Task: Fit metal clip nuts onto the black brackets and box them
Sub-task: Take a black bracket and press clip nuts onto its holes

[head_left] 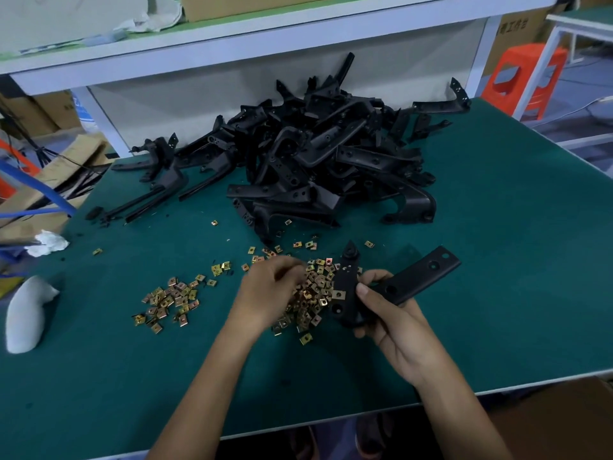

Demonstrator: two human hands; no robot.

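Observation:
My right hand (388, 313) grips a black bracket (414, 277) just above the green table, its long arm pointing up and right. One brass clip nut (338, 294) sits on the bracket's edge near my thumb. My left hand (268, 293) reaches with curled fingers into the heap of brass clip nuts (315, 293); whether it pinches one is hidden by blur. A smaller scatter of clip nuts (169, 303) lies to the left. A large pile of black brackets (315, 154) fills the middle back of the table.
The green table (497, 293) ends at a front edge near my body. A white cloth bundle (26, 313) lies at the left, crumpled tissue (49, 242) behind it. A brown cardboard box (564, 423) stands at the lower right. An orange stool (524, 78) stands beyond the right edge.

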